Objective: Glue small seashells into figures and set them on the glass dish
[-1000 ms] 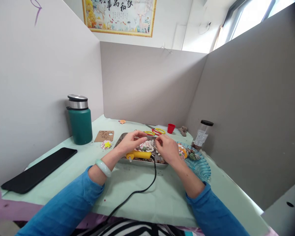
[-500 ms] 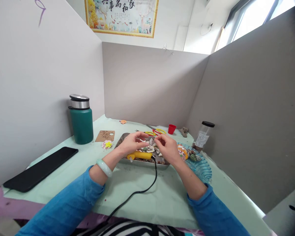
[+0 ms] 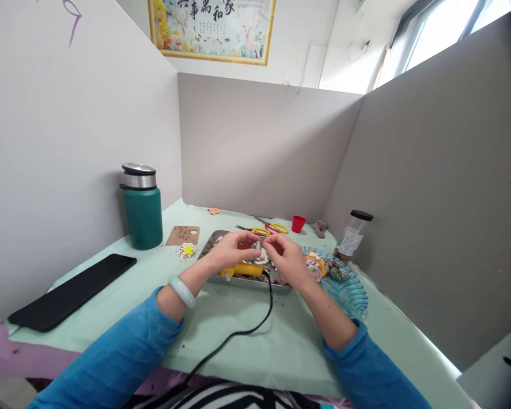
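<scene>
— How many hands are working, and on what?

— Two, both of the same person in blue sleeves. The left hand [image 3: 232, 250] and the right hand [image 3: 288, 259] meet over the metal tray [image 3: 206, 249]. The thumb and fingers of each are closed on one small shell [image 3: 258, 245], which is held between the fingertips of both, just above the far half of the tray. One pale bangle [image 3: 181, 291] sits on the left wrist.

— And the tools?

— One yellow glue gun [image 3: 243, 268] lies along the near edge of the tray, and its one black cord [image 3: 238, 332] runs over the green cloth toward the person. Behind the tray I count two pairs of scissors [image 3: 267, 229], one with yellow handles and one with red; they lie side by side.

— Which containers are there?

— Five. The tray holds many shells and small stones; I cannot count them. One blue glass dish [image 3: 351, 292], just to the right of the tray, holds more shells, some orange and some green. One clear jar [image 3: 351, 234] with a black lid stands upright behind the dish; what is inside is too small to tell. One red cup [image 3: 298, 223] stands near the scissors, and its inside is hidden from me. One green flask [image 3: 142, 208] stands at the left with its steel lid on.

— Anything else?

— One brown card tag [image 3: 183, 235], one little flower piece [image 3: 186, 250] in front of it, and one flat black slab [image 3: 70, 291] at the far left.
</scene>
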Tool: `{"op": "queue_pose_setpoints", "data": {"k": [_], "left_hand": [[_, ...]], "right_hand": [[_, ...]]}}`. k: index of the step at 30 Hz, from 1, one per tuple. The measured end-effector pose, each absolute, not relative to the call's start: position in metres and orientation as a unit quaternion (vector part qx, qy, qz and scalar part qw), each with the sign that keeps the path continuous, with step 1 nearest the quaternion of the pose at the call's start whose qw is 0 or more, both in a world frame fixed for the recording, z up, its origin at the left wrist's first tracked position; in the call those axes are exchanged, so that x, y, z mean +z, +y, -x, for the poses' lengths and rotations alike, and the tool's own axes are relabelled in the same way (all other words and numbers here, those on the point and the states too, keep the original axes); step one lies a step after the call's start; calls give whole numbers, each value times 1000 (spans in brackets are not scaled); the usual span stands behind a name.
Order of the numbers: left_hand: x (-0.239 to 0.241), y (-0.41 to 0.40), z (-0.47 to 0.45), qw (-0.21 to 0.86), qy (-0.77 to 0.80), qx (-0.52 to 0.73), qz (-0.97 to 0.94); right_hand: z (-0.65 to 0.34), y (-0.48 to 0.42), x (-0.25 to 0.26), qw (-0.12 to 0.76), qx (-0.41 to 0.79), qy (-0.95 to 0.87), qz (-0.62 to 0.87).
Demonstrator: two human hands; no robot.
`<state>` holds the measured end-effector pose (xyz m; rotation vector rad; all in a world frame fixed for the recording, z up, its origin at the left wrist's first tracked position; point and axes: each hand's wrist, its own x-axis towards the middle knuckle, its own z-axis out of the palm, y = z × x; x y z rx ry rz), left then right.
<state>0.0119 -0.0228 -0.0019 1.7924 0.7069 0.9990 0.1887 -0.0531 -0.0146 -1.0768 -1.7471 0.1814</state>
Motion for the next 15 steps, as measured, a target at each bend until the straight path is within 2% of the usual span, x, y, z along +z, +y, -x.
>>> {"op": "queue_pose_setpoints", "data": {"k": [10, 15], "left_hand": [[-7, -18, -12, 479, 267, 404, -732], [-4, -19, -11, 443, 295, 399, -747]], "right_hand": [[-187, -56, -17, 477, -33, -766, 430], [-190, -54, -18, 469, -79, -768, 429]]}}
